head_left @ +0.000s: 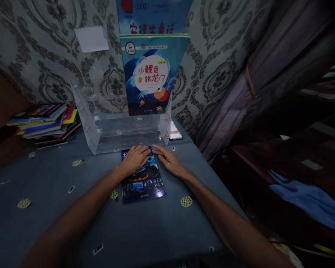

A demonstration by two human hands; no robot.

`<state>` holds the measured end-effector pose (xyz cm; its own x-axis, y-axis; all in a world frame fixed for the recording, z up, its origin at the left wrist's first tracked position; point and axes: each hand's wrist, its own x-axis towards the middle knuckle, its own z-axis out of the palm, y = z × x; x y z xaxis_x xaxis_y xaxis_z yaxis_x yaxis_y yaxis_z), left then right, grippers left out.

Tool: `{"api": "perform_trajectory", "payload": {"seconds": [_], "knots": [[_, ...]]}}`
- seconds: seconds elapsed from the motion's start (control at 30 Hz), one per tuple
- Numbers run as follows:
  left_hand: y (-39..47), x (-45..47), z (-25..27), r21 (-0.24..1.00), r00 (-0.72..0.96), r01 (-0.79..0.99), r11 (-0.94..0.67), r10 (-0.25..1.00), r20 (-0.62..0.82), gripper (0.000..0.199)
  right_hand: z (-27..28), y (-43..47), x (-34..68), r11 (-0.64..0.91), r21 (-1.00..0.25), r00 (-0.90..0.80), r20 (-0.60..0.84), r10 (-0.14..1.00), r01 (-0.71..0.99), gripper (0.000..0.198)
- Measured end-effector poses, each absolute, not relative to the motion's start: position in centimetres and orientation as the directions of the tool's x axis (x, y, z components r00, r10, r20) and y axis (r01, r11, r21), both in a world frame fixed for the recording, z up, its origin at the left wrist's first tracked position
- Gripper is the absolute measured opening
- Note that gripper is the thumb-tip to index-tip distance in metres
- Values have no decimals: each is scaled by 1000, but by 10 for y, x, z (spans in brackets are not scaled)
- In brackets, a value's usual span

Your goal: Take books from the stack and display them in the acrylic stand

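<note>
A dark blue book [144, 186] with pictures on its cover lies flat on the table in front of me. My left hand [136, 160] rests over its upper part, fingers stretched out and covering some of the cover. At the book's upper right edge is my right hand [169, 160], its fingers extended; whether they touch the book I cannot tell. Just behind both hands stands a clear plastic rack [125, 128] with stepped levels. A teal picture book [153, 98] with red Chinese characters stands upright at its back, in front of a taller blue book [153, 16].
Stacked books [48, 123] sit at the table's left back. A small white item [175, 131] lies right of the rack. Patterned wallpaper [214, 48] backs the table [56, 208], and a tied curtain [226, 108] hangs to the right. A blue cloth [307, 199] lies beyond the right edge.
</note>
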<state>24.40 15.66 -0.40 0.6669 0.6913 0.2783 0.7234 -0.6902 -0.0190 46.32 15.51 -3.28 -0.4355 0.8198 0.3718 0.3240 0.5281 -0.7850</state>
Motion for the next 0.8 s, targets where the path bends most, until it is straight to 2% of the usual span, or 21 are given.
{"api": "perform_trajectory", "payload": {"seconds": [0.13,0.37,0.8], "knots": [[156,244,-2,-30,667,725,-688,692,276,32,-35,155,463,527,-791,-441,371,818,312,48],[156,241,-3,-10,681,710,-704,683,265,35,-38,153,457,463,-811,-329,355,875,358,42],[152,240,1,120,672,713,-691,722,167,44,-37,152,455,452,-828,-308,358,881,332,40]]}}
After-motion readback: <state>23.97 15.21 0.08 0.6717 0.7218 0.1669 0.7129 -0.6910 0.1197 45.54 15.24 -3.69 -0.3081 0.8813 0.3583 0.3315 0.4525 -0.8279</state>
